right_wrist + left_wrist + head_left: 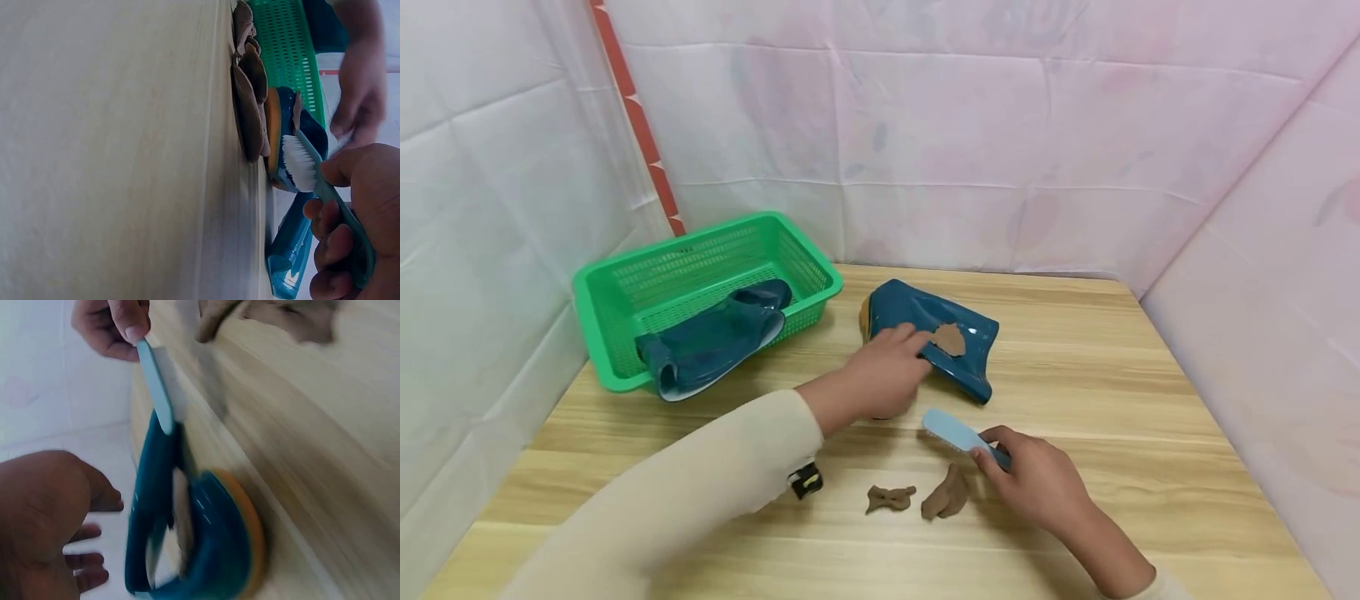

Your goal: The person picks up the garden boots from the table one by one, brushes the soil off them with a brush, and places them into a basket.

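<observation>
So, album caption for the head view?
Flat light-blue brush in right grip near a glossy dark-blue boot with a brown patch.

From my end, the dark-blue rubber boot (910, 307) lies beyond and right of the left hand (887, 375), close to it, with a flat brown clay-like patch (950, 339) on top. Farther left stands the rectangular green plastic basket (692, 267), a second dark-blue boot (718, 337) across its near rim. I see the light-blue, white-bristled brush (953, 430) extending leftward from the right hand (1037, 483); left of that hand, two brown clay-like pieces (946, 497) lie on the wood-grain table (1112, 392).
</observation>
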`<state>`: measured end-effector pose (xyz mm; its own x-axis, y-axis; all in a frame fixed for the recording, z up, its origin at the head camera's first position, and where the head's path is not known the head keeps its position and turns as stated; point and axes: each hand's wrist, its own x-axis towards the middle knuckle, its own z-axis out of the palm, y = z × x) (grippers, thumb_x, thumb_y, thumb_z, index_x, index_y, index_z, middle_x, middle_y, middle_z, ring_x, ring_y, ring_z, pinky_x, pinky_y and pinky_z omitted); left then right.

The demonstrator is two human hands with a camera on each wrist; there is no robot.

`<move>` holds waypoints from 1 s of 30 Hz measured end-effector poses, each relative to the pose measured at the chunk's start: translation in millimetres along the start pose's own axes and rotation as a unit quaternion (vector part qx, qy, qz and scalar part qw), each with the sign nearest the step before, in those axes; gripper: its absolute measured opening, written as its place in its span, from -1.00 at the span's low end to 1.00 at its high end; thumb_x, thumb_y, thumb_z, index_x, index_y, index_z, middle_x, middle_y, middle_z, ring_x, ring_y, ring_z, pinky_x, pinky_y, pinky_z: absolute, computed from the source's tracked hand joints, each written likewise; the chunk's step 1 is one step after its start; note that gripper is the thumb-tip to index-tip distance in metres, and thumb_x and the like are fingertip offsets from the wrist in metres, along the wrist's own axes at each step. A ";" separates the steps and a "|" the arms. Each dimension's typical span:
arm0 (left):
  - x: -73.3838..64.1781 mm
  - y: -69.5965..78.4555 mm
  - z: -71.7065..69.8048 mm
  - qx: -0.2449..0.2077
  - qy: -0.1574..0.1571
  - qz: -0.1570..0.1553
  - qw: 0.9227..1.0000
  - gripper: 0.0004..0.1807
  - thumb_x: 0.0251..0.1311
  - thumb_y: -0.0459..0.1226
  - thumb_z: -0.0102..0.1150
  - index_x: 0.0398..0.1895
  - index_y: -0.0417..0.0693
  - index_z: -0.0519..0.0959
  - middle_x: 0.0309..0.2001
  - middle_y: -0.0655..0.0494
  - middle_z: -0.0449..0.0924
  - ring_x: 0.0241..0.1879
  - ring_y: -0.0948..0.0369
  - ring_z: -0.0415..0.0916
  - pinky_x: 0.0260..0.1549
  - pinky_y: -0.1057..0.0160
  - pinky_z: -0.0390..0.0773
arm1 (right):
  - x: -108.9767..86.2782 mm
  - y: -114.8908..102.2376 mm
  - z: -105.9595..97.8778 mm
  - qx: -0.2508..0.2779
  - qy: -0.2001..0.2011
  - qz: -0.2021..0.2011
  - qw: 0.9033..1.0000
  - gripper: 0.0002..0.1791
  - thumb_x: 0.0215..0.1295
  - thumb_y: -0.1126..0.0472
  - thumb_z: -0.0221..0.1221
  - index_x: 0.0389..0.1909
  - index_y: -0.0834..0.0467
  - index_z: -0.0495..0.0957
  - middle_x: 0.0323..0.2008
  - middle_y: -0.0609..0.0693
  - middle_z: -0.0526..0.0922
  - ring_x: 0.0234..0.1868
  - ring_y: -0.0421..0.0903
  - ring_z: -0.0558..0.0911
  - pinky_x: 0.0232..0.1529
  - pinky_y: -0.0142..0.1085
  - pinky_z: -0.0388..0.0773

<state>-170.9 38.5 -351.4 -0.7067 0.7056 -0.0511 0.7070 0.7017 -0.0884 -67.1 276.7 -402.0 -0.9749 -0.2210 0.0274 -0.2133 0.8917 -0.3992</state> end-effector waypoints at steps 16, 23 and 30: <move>50.2 39.8 5.6 0.018 -0.126 0.062 0.990 -0.70 0.52 -0.09 0.03 0.15 0.29 0.69 0.49 0.25 0.26 0.37 0.12 0.10 0.37 0.04 0.10 | -8.1 -12.0 10.0 0.023 0.000 -0.001 1.000 -0.75 0.41 -0.01 0.31 -0.02 0.00 0.72 -0.37 -0.23 0.68 -0.51 -0.32 0.46 -0.47 -0.31 0.44; 42.2 12.5 -28.6 -0.005 0.013 0.034 0.999 -0.53 0.53 -0.16 -0.04 0.44 0.00 0.46 0.52 -0.02 0.17 0.41 0.01 0.16 0.37 0.02 0.25 | -4.6 -8.5 7.8 0.027 0.012 -0.015 0.999 -0.73 0.43 -0.04 0.29 -0.02 0.02 0.72 -0.51 -0.28 0.56 -0.63 -0.31 0.38 -0.56 -0.34 0.37; 24.6 -26.1 -70.7 -0.103 0.131 -0.062 0.984 -0.50 0.58 -0.34 -0.09 0.52 -0.01 0.36 0.39 -0.15 0.29 0.23 0.05 0.42 0.02 0.19 0.54 | 1.6 -6.7 7.0 0.031 0.013 -0.027 0.999 -0.72 0.44 -0.03 0.28 -0.03 0.06 0.71 -0.53 -0.26 0.55 -0.67 -0.30 0.34 -0.62 -0.35 0.31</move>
<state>-204.8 44.6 -280.0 -0.7763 0.5952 0.2077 0.6248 0.7703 0.1279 -66.7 267.6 -405.7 -0.9635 -0.2570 0.0750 -0.2626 0.8524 -0.4523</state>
